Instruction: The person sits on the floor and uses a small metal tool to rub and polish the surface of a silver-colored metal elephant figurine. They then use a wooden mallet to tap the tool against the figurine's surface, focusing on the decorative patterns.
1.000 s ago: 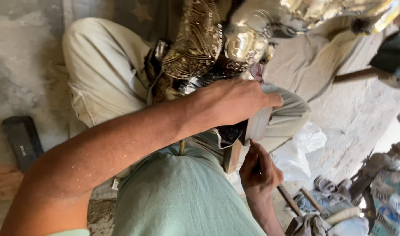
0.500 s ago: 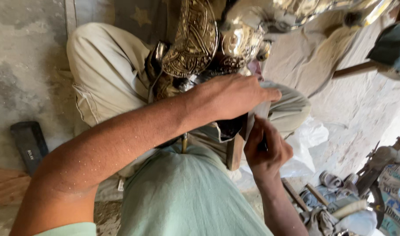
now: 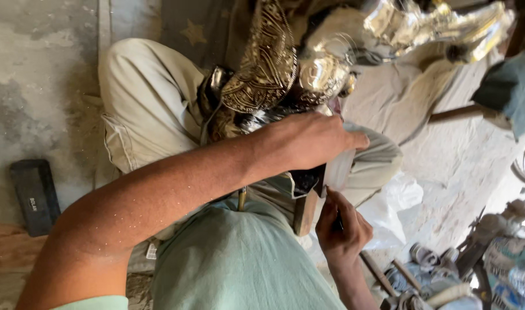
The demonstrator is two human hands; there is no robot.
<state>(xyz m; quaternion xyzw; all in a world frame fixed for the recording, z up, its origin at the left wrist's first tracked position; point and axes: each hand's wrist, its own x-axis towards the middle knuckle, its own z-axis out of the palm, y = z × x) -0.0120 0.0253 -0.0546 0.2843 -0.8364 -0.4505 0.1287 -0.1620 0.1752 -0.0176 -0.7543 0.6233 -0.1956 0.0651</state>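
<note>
Your left hand (image 3: pixel 314 140) clamps the embossed metal piece (image 3: pixel 262 63) on your lap; right hand (image 3: pixel 340 229) pinches a small tool at its lower edge. Relief mostly worked, edge unfinished.

Left hand (image 3: pixel 314 140) across the lap, resting on top of the metal workpiece (image 3: pixel 274 69), fingers over a white sheet (image 3: pixel 338 167). Right hand (image 3: pixel 341 229) just below, touching the sheet's lower edge, beside a wooden block (image 3: pixel 305 211). Workpiece propped on the folded legs (image 3: pixel 147 103), extending up and right over a cloth (image 3: pixel 388 103). Dark flat bar (image 3: pixel 35 195) on the floor, far left, well apart. Plastic bag (image 3: pixel 397 201) right of the knee; clutter of tools (image 3: pixel 440 275) at lower right.
</note>
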